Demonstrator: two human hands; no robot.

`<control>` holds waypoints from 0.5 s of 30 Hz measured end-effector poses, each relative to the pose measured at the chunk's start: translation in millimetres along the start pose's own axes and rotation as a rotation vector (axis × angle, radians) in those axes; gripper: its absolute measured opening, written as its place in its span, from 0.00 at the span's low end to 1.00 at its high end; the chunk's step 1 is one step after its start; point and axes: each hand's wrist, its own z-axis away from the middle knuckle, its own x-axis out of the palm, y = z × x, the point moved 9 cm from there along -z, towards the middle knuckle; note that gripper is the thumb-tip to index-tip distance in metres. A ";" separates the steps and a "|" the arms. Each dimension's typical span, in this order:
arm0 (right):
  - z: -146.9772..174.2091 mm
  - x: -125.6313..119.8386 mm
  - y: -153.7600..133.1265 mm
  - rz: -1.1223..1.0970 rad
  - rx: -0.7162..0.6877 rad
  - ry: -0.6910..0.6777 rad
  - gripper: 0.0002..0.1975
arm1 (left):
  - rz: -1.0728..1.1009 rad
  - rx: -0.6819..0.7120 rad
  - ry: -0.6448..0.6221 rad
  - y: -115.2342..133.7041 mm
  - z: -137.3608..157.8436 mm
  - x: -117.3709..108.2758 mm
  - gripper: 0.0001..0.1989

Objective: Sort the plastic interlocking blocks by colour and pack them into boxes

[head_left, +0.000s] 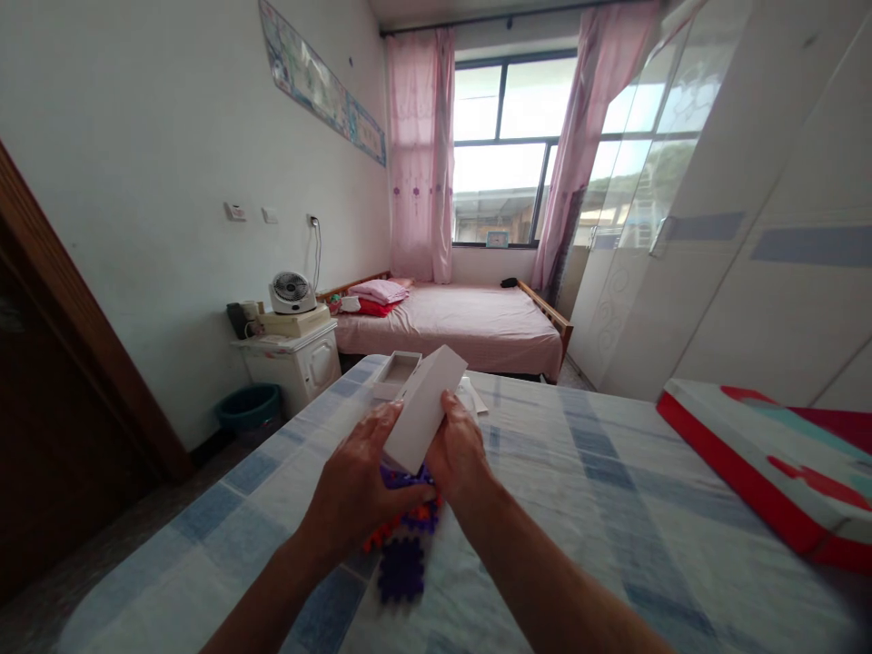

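Note:
A white cardboard box is held tilted above the table between my two hands. My left hand grips its left side, the thumb reaching under toward the right. On the other side my right hand has its fingers closed round the box's lower right edge. Below the hands lie purple and orange interlocking foam pieces, partly hidden by my left hand. Behind the box sits an open, shallow white box part. A small white item and some flat paper show just beyond my right hand.
The table has a blue and white checked cover. A large red and white box lies at its right side. Beyond are a bed, a white cabinet with a fan, a green bin and a wardrobe.

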 end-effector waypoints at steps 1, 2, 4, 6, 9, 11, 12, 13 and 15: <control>-1.0 3.0 4.2 0.025 0.007 -0.016 0.05 | -0.009 -0.015 0.022 -3.9 2.2 1.1 0.41; -1.9 8.5 8.1 0.071 0.020 -0.067 0.04 | 0.000 -0.046 0.066 -10.5 3.2 -0.2 0.38; -3.0 21.5 11.2 0.258 0.026 -0.237 0.06 | 0.095 -0.164 0.162 -32.8 1.9 -4.5 0.34; -6.1 25.7 1.9 0.592 -0.075 -0.375 0.10 | 0.297 -0.337 0.239 -64.7 -2.5 -6.1 0.28; -19.0 14.8 -31.8 1.143 -0.398 -0.418 0.11 | 0.652 -0.531 0.337 -107.8 -13.7 0.7 0.21; -30.7 3.6 -49.6 1.368 -0.545 -0.448 0.11 | 0.776 -0.566 0.403 -125.7 -24.2 6.8 0.19; -38.1 -3.6 -56.6 1.434 -0.580 -0.454 0.11 | 0.804 -0.577 0.433 -132.8 -29.6 10.6 0.19; -45.9 -11.5 -63.6 1.487 -0.607 -0.443 0.12 | 0.816 -0.589 0.457 -139.3 -34.9 15.0 0.19; -62.3 -28.6 -75.0 1.625 -0.640 -0.381 0.14 | 0.825 -0.620 0.516 -152.3 -45.2 23.2 0.19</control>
